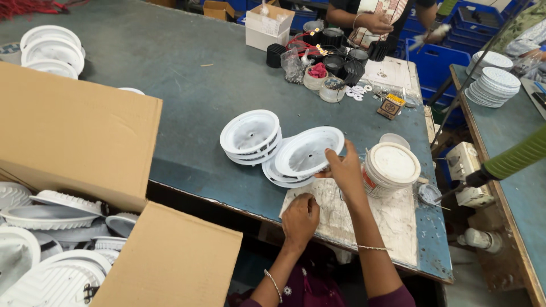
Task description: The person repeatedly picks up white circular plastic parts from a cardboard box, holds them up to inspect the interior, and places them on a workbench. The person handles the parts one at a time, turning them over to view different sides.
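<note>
Right now the right hand reaches forward over the bench, its fingers pinched on the near rim of a white round housing that tilts up against a low stack of like pieces. Just left of that hand sits another stack of housings, upright and apart from the held one. The left hand rests nearer the body on a stained white board, fingers curled together; whether anything small lies under them I cannot tell. Just right of the right hand stands a white tub with its lid on. Far to the left, an open carton holds many more white housings. As a judgement, only a few pieces are out on the bench and most remain in the carton, so the work looks early.
</note>
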